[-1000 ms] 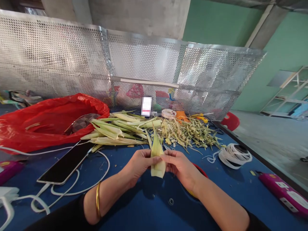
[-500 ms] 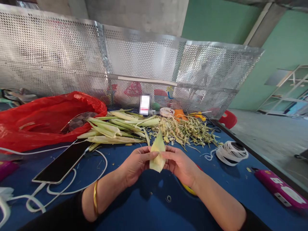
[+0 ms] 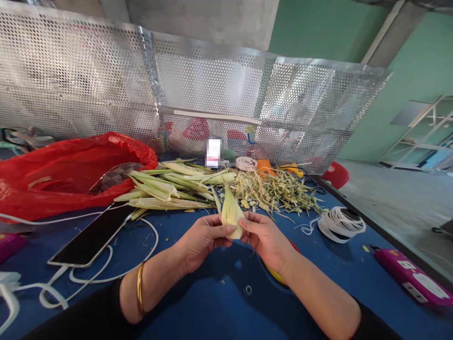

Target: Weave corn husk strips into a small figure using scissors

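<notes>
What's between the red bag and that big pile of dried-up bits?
In the head view, long pale-green husks lie heaped between the red bag and the dried bits.

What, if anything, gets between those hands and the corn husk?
Nothing visible does: the left hand and the right hand both pinch the corn husk directly, from either side. The pile of husks lies beyond them on the blue table, not in between.

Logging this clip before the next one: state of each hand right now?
Left hand: closed, pinching the husk by its left side.
Right hand: closed, pinching the same husk by its right side.
</notes>
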`<state>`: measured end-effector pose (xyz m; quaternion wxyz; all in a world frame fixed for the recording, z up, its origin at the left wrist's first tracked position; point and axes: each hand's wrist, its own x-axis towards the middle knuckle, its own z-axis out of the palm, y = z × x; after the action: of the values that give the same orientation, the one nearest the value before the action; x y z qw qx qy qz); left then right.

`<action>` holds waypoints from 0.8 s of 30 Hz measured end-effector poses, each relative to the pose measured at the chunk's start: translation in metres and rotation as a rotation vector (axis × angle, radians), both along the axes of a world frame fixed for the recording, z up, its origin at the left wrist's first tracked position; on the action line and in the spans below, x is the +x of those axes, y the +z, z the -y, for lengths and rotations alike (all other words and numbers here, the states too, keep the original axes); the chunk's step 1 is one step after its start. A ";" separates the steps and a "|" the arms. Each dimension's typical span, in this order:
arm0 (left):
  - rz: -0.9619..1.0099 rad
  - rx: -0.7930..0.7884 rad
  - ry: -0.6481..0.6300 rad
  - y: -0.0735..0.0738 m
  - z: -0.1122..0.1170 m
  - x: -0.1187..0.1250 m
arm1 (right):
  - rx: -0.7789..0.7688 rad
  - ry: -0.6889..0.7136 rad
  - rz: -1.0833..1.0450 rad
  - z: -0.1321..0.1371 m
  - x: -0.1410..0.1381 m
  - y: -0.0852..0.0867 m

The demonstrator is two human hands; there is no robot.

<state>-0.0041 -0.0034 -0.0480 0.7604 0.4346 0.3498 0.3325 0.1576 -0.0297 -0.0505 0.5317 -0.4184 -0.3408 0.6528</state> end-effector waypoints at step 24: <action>-0.053 0.110 0.080 -0.001 0.003 0.003 | 0.122 0.000 0.321 0.007 -0.005 0.006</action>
<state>-0.0010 -0.0060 -0.0491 0.7119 0.4699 0.3682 0.3698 0.1523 -0.0372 -0.0449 0.4947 -0.4844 -0.4603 0.5557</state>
